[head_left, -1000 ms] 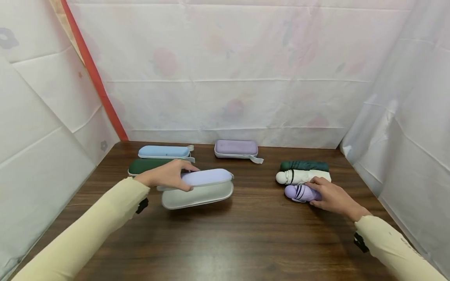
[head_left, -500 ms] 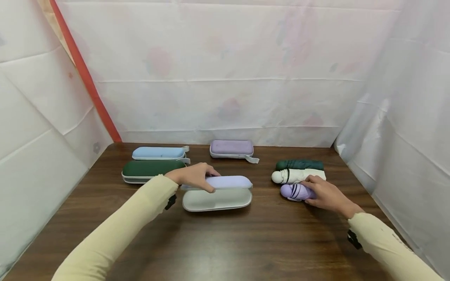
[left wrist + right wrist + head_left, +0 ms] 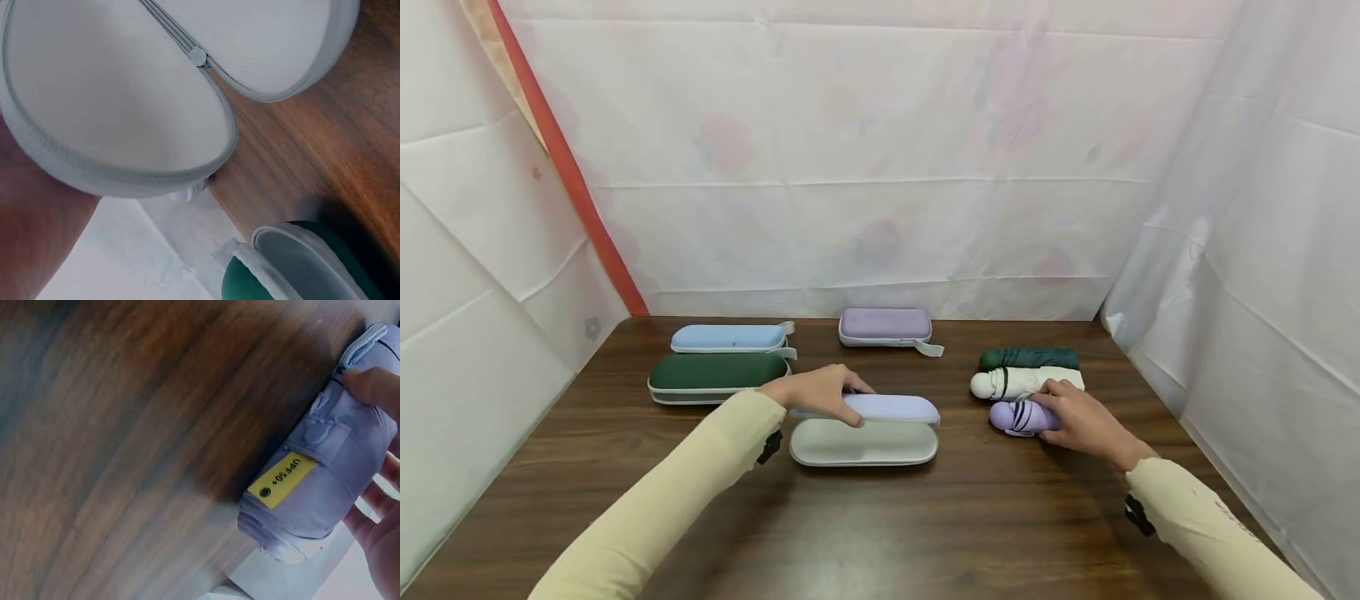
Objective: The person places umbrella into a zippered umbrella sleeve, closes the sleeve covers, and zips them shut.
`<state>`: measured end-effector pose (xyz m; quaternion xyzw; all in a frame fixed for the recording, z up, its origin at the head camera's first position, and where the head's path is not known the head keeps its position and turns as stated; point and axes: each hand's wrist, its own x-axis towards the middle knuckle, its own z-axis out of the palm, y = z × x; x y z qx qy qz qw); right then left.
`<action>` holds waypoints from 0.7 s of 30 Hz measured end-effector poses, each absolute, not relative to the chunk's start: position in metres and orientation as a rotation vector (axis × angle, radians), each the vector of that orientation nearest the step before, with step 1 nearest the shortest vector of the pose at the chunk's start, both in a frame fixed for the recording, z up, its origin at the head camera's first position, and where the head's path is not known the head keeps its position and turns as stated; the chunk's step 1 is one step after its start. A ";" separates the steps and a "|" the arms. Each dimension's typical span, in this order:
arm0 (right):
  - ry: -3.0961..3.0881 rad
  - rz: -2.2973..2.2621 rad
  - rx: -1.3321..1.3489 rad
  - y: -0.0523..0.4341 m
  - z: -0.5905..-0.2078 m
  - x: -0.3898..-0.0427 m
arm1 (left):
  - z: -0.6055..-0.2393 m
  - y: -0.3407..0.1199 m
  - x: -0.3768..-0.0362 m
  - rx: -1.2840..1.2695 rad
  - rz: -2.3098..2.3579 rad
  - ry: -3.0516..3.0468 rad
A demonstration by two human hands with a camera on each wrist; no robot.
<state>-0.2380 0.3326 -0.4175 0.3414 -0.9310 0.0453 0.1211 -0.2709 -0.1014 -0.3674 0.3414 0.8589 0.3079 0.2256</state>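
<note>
In the head view my left hand [image 3: 820, 393] grips the lid of a lavender zip case [image 3: 898, 408] from behind. The case gapes open toward me, its pale lining showing; in the left wrist view both lined halves of the case [image 3: 119, 94] and the zipper pull between them appear large. On the right, my right hand [image 3: 1086, 423] holds a folded lavender umbrella [image 3: 1022, 417] by its fabric end, the round knob pointing left. The right wrist view shows thumb and fingers around the umbrella [image 3: 312, 462], with its snap strap and yellow UPF50+ tag.
A white umbrella [image 3: 1026, 382] and a dark green umbrella [image 3: 1030, 358] lie just behind the lavender one. At left are a green case [image 3: 715, 372] and a light blue case [image 3: 727, 337]. A purple case [image 3: 885, 325] stands near the back edge of the wooden table [image 3: 880, 533].
My left hand has carried the open lavender case to the right, away from the green case, and the case has levelled out. My right hand keeps its hold on the lavender umbrella.
</note>
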 end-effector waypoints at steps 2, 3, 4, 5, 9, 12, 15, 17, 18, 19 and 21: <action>-2.718 0.120 0.982 0.332 -0.418 -0.237 | -0.368 -0.102 -0.271 0.919 0.873 2.362; -2.717 0.113 0.977 0.331 -0.418 -0.237 | -0.368 -0.102 -0.270 0.904 0.885 2.358; -2.716 0.109 0.973 0.331 -0.418 -0.237 | -0.368 -0.103 -0.270 0.885 0.896 2.356; -2.714 0.107 0.971 0.331 -0.418 -0.237 | -0.368 -0.103 -0.270 0.873 0.907 2.353; -2.696 0.115 0.982 0.330 -0.418 -0.234 | -0.368 -0.103 -0.268 0.843 0.949 2.339; -2.687 0.117 0.999 0.329 -0.417 -0.230 | -0.369 -0.104 -0.266 0.848 0.961 2.331; -2.675 0.121 1.012 0.326 -0.415 -0.225 | -0.369 -0.104 -0.264 0.856 0.954 2.334; -2.653 0.143 1.017 0.322 -0.413 -0.222 | -0.369 -0.103 -0.264 0.857 0.950 2.340; -2.641 0.153 1.019 0.320 -0.412 -0.220 | -0.368 -0.103 -0.263 0.859 0.950 2.340; -2.622 0.165 1.026 0.318 -0.411 -0.219 | -0.368 -0.103 -0.263 0.855 0.947 2.345; -2.594 0.182 1.036 0.312 -0.407 -0.217 | -0.366 -0.102 -0.262 0.850 0.946 2.348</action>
